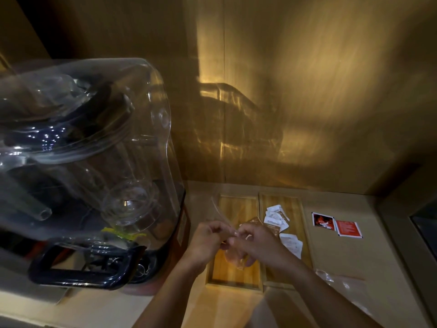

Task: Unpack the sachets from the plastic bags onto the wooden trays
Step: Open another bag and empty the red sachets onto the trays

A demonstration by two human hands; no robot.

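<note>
Two wooden trays lie side by side on the counter. The left tray [234,275] shows bare wood; the right tray [299,209] holds several white sachets [275,216] and a few brown ones. Over the left tray, my left hand [208,242] and my right hand [255,245] both pinch a clear plastic bag [234,254]. Brown sachets [254,221] show just beyond my fingers. Whether they sit inside the bag is hard to tell.
A large clear-domed machine [89,166] with a dark handle fills the left side. Two red sachets [337,224] lie on the counter right of the trays. Crumpled clear plastic [343,282] lies at the right front. A wooden wall stands behind.
</note>
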